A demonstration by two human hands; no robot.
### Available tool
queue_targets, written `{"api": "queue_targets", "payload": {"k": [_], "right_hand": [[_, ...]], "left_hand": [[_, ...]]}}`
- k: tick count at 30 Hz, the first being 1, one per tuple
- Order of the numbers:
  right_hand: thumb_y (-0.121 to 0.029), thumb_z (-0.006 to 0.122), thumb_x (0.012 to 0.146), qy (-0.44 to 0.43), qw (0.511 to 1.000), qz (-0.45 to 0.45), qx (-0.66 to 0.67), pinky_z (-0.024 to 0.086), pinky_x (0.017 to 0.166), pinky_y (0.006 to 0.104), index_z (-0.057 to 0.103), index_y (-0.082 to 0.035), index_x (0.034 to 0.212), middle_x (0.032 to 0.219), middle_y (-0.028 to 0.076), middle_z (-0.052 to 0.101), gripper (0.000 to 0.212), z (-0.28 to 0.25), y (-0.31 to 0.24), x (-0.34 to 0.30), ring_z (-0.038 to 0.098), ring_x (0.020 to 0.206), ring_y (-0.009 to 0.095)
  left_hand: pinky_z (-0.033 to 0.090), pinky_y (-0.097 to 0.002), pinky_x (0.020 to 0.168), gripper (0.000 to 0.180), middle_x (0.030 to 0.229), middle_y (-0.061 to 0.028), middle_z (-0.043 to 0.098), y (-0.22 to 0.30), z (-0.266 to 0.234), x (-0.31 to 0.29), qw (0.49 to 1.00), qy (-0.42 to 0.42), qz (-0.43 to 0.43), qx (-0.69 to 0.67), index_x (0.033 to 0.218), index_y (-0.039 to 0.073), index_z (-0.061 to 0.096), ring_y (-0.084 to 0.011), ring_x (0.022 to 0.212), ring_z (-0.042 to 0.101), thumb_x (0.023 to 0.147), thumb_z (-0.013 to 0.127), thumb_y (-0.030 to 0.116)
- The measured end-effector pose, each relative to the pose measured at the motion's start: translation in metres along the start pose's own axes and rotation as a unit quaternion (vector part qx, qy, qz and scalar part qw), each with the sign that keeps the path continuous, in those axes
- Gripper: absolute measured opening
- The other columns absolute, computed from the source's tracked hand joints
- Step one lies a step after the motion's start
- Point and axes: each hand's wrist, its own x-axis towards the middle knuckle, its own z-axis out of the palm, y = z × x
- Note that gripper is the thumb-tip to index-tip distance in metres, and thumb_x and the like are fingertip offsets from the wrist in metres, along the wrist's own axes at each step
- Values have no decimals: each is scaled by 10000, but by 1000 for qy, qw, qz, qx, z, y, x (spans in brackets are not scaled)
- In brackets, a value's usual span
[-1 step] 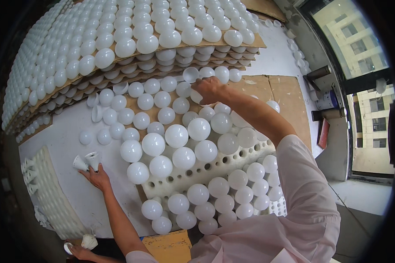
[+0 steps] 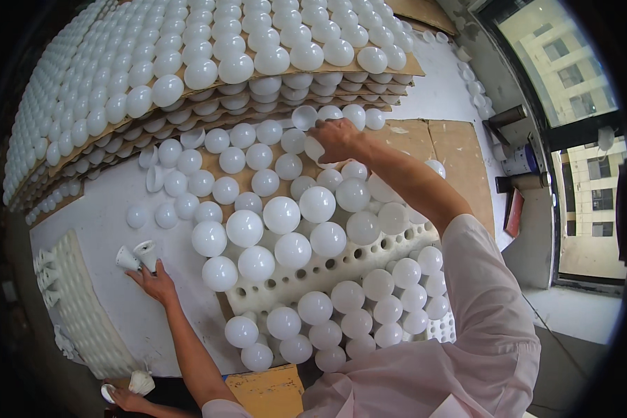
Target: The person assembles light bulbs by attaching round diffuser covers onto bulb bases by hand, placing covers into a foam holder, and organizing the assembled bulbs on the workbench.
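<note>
My left hand [image 2: 155,284], over the white table at the left, grips two white cone-shaped lamp housings [image 2: 146,254] by their narrow ends, wide ends pointing away. My right hand [image 2: 340,141] reaches far forward and is closed on a white bulb cover [image 2: 314,149], its fingers partly hidden by the wrist. Around it, several loose bulb covers [image 2: 259,156] lie on brown cardboard. One cover beside my fingers lies with its hollow side up [image 2: 304,118]. Nearer my body, round white bulbs [image 2: 282,214] stand in rows on a white foam tray with holes [image 2: 292,280].
Stacked cardboard layers of bulb covers [image 2: 200,74] rise at the far left. A foam tray [image 2: 90,306] lies at the left edge. Another person's hand [image 2: 129,400] holds a small white part at lower left. A tin [image 2: 521,160] and red object [image 2: 514,212] stand by the window.
</note>
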Motion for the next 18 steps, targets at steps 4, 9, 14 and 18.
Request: {"api": "queue_targets", "payload": {"k": [4, 9, 14, 18], "right_hand": [[-287, 739, 695, 97, 931, 80, 343, 518, 793, 353, 470, 5, 1194, 1085, 160, 569, 638, -21, 23, -38, 603, 956, 276], [-241, 727, 728, 103, 604, 1, 790, 557, 727, 335, 389, -70, 1291, 1113, 137, 521, 678, -36, -1, -114, 607, 917, 246], [-317, 845, 624, 88, 527, -79, 841, 568, 658, 331, 314, -122, 1339, 1200, 198, 520, 912, -31, -83, -182, 640, 810, 247], [-291, 863, 601, 49, 541, -147, 827, 552, 705, 329, 322, -96, 1355, 1195, 177, 538, 948, -33, -158, -229, 635, 869, 211]], "left_hand": [[399, -350, 981, 387, 1465, -276, 240, 26, -34, -34, 971, -55, -137, -188, 1157, -50, 581, -331, 1306, 382, 873, 611, 211], [442, -317, 879, 456, 1394, -179, 397, 49, -92, -84, 738, -72, -246, -624, 1298, -52, 402, -238, 1120, 537, 888, 550, 84], [448, -299, 810, 570, 1419, -197, 374, 94, -156, -123, 707, -90, -173, -680, 1358, -69, 311, -230, 1074, 556, 844, 537, 26], [452, -249, 629, 593, 1396, -265, 377, 112, -200, -159, 660, -217, -93, -713, 1330, -100, 346, -167, 838, 624, 806, 585, 45]]}}
